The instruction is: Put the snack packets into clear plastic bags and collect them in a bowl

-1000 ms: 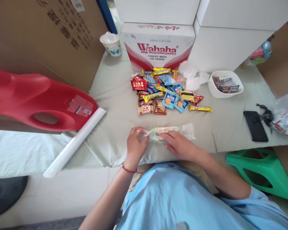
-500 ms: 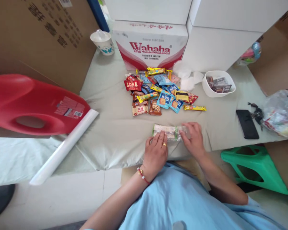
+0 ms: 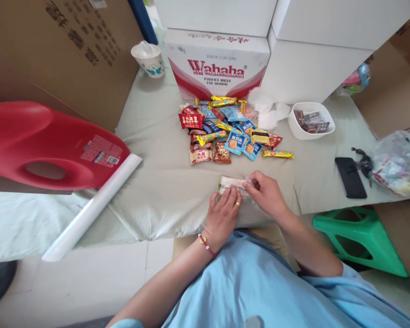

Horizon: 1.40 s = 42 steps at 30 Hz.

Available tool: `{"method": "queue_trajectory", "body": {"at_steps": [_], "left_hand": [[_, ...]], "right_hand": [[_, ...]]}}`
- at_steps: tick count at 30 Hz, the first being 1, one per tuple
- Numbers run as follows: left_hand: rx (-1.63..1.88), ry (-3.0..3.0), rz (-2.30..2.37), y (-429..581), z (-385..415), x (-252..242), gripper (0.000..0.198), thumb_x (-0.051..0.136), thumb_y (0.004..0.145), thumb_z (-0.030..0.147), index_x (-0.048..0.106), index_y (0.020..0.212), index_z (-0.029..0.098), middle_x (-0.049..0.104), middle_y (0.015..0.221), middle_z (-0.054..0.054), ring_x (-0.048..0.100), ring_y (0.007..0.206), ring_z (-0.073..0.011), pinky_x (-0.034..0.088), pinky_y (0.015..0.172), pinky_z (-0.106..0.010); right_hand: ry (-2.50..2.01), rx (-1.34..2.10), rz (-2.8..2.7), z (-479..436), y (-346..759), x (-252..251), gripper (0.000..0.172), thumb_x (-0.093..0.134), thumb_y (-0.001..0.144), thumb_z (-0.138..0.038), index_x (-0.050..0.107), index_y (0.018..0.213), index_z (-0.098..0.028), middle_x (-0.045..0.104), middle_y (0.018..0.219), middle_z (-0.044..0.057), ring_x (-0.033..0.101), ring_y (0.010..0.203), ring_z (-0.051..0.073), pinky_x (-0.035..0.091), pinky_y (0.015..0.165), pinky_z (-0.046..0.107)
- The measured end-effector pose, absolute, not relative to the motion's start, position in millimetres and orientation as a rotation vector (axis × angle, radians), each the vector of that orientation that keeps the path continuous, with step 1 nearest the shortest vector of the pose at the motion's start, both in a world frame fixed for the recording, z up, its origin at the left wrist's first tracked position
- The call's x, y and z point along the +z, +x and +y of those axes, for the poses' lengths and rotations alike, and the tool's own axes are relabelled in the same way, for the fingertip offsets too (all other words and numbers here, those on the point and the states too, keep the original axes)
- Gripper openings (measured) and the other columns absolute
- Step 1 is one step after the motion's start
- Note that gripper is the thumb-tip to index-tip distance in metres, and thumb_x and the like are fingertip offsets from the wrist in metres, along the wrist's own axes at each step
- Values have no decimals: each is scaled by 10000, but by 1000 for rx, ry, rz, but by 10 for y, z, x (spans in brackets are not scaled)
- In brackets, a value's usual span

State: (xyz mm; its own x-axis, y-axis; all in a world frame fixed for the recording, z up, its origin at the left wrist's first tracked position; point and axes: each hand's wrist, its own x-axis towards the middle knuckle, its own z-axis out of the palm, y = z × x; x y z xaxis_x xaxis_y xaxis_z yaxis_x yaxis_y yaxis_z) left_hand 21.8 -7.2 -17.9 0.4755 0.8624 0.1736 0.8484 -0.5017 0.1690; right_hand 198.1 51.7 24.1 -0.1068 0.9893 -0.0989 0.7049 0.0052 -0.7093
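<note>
On the table's near side lies a small clear plastic packet (image 3: 231, 181) with a green edge and whitish contents. My left hand (image 3: 224, 209) holds it against the cloth, its fingers together and bent over the packet. The right end of the packet is pinched between the thumb and fingers of my right hand (image 3: 267, 193), which hide part of it. Just beyond my hands is a pile of wrapped snacks, with blue pouches (image 3: 235, 141), red packets (image 3: 190, 121) and yellow sticks (image 3: 278, 154) among them.
Behind the snacks stands a Wahaba-style water carton marked Wahaha (image 3: 218, 66). A white tub (image 3: 302, 132) holds brown packets. To the right are a phone (image 3: 350, 178), keys (image 3: 364, 161) and a plastic bag (image 3: 396, 168). A red jug (image 3: 71, 141), a white roll (image 3: 92, 209) and a paper cup (image 3: 149, 61) occupy the left.
My right hand has moved left and its fingers have drawn together at the packet's right end, which now shows less. My left hand stays on the packet.
</note>
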Motion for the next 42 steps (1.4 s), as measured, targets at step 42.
{"method": "queue_trajectory", "body": {"at_steps": [42], "left_hand": [[997,1462,1595,22,121,-187,378,636,863,157,636,1240,186,606,1091,-68,663,861,-170,597,766,-315]], "right_hand": [[-1417,640,-2470,348,1869,120,433,526,1020,-227,627,1438,-179,626,1331,193,534,1180,325,482,1049,495]]}}
